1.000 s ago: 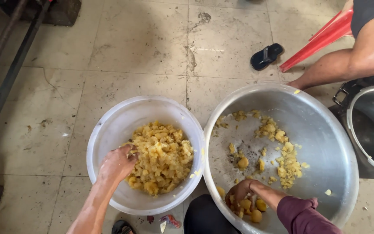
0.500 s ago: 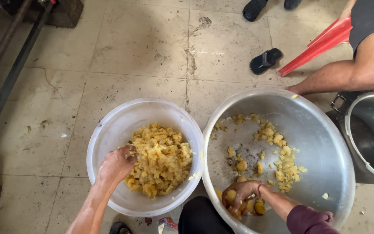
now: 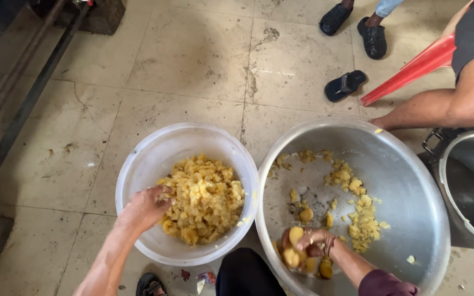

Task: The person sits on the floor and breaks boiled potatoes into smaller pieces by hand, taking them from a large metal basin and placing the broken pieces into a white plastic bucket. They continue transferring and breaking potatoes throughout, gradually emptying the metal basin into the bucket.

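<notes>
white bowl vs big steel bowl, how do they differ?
The white bowl is translucent plastic and smaller; the steel bowl is shiny metal and clearly wider. The white bowl holds a dense heap of yellow mash; the steel bowl holds only scattered yellow chunks, with much bare metal showing. The left hand is in the white bowl, the right hand in the steel bowl, gripping chunks. Both are round and sit on the tiled floor.
</notes>
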